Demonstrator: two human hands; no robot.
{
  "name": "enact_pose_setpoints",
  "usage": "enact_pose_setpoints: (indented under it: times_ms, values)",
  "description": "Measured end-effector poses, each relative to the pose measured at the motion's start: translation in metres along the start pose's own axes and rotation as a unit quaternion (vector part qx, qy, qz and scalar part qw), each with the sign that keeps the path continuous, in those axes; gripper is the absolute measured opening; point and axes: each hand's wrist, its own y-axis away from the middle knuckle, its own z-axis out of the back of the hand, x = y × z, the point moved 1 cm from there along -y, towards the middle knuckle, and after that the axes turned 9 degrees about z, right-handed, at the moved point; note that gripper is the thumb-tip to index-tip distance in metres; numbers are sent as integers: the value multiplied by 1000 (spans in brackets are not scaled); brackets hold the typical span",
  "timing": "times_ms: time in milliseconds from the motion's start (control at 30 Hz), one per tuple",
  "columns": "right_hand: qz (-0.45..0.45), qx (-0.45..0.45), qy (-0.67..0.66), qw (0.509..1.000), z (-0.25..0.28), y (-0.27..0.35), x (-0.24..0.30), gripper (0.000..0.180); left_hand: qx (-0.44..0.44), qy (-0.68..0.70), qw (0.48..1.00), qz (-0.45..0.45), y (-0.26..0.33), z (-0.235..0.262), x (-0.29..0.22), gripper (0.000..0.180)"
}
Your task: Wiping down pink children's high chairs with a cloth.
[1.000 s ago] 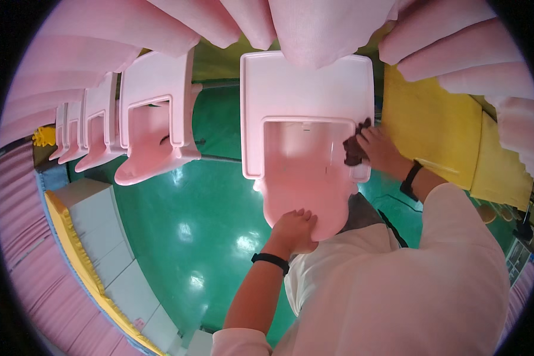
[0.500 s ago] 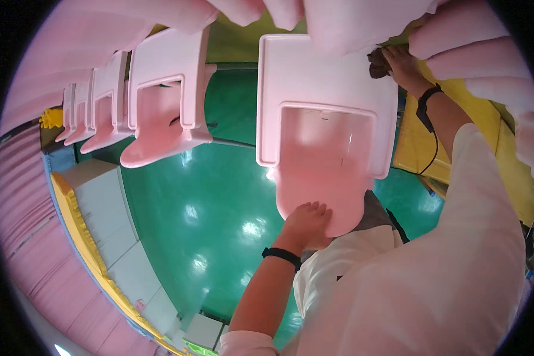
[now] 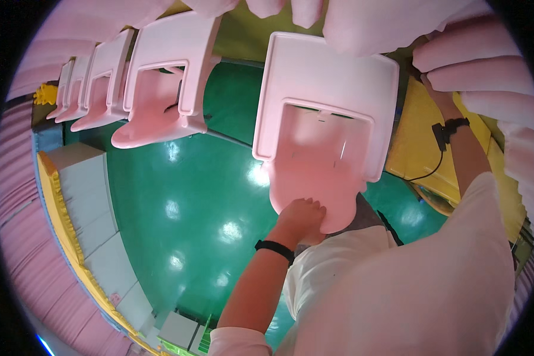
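Observation:
In front of me stands a pink plastic child's chair (image 3: pixel 314 184) with a broad tray (image 3: pixel 332 74) joined to it and a squared opening above the seat. My left hand (image 3: pixel 302 219) is closed over the rounded rim of its backrest, a black band around the wrist. My right hand (image 3: pixel 438 95) reaches far out, past the tray's right side. Hanging pink fabric (image 3: pixel 474 71) covers its fingers, so their grip and anything in them are hidden. A black band with a small dark device and a cord (image 3: pixel 438 166) sits on that wrist.
More pink chairs with trays (image 3: pixel 160 107) stand in a row at the far left. Yellow padded blocks (image 3: pixel 421 136) lie to the right. A white cabinet (image 3: pixel 101 207) with yellow edging runs along the left. The green floor (image 3: pixel 207 178) is shiny.
My right hand, with a brown cloth in it at the tray's far right corner, has moved right off the tray and behind the fabric. My left hand stays on the backrest; the view shifts slightly.

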Motion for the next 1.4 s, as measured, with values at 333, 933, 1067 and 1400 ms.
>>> enact_pose_setpoints:
  times_ms: [333, 933, 1067, 1400]
  values:
    - [-132, 143, -530, 825, -55, -7, 133, 64, -59, 6, 998, -28, -4, -14, 0, 46]
    - [-71, 46, 3, 996, -85, -69, 74, 54, -7, 3, 1000, -20, -3, -4, -1, 63]
    - [-59, -4, 45, 997, -85, -65, 78, 52, -81, 14, 996, -39, -1, -16, 3, 62]
    - [-67, 133, 113, 982, -76, -92, 74, 41, -85, 33, 996, -15, -3, -9, 0, 41]
